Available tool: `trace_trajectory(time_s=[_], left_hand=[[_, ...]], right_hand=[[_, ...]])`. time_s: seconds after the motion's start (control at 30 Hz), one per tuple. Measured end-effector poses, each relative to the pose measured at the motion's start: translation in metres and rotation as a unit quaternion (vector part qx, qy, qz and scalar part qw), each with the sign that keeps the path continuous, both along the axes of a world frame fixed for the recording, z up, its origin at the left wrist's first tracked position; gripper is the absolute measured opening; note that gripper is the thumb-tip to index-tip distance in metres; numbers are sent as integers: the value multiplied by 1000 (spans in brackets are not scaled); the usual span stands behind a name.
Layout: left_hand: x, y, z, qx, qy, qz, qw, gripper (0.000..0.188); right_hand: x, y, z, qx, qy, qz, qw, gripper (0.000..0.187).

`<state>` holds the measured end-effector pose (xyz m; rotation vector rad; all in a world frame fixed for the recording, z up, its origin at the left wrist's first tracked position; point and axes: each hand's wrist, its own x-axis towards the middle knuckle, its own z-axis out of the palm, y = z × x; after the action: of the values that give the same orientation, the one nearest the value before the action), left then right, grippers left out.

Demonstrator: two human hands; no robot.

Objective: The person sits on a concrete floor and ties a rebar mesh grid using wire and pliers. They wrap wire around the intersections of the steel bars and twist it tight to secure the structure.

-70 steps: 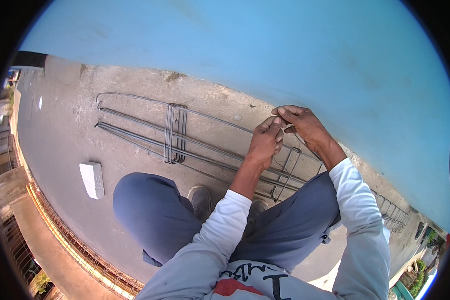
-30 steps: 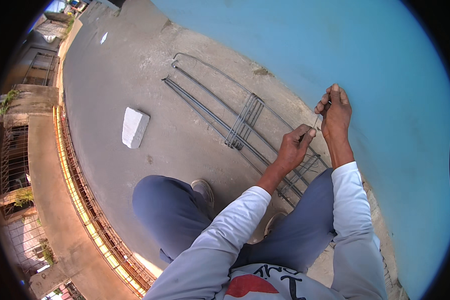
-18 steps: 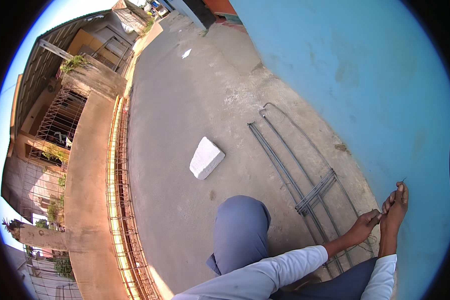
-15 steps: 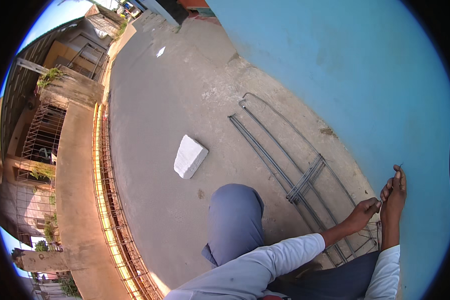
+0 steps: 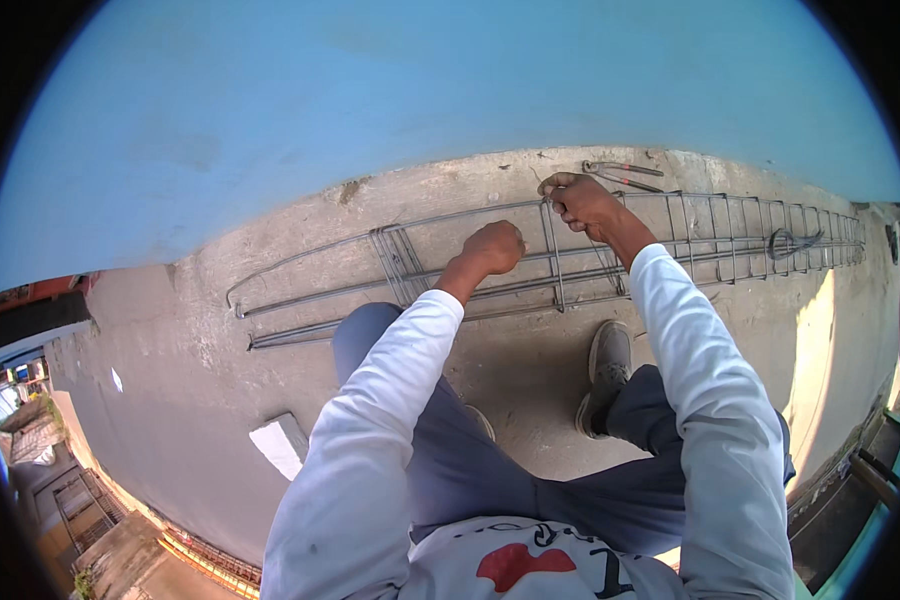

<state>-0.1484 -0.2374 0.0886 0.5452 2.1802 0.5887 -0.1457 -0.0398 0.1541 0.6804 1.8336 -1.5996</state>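
A long rebar cage (image 5: 715,240) of grey bars and square stirrups lies on the concrete in front of me. My right hand (image 5: 585,207) is closed at the top corner of one stirrup (image 5: 553,255), against the far bar. A thin tie wire (image 5: 535,176) sticks up at its fingertips. To the left, my left hand (image 5: 494,248) is closed in a fist over the cage's bars; what it holds, if anything, is hidden. Several loose stirrups (image 5: 398,265) are bunched around the bars further left. Pincers with red handles (image 5: 625,176) lie beyond the cage.
A blue wall (image 5: 450,90) rises along the far side of the cage. A dark coil of wire (image 5: 790,243) rests on the cage at the right. A white block (image 5: 280,446) lies on the ground at the left. My shoe (image 5: 610,365) stands close to the near bars.
The view has swung right and down, so the cage now runs across it. Both hands were close together; now they are apart, the left one further left.
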Motion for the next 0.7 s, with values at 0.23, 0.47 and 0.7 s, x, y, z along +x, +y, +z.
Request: trace_trajectory(time_s=[0.23,0.47,0.7], left_hand=[[86,40,-46,-49,-22,-149,987,40],[104,63,-71,-103,-15,-140,985,44],[118,60,-83,-50,-1,-83,995,40]], right_hand=[[177,-26,-78,-166,78,-506,843,17],[255,-118,-138,-93,-22,-657,748,17],[251,-101,-176,-131,12,-655,744,20]])
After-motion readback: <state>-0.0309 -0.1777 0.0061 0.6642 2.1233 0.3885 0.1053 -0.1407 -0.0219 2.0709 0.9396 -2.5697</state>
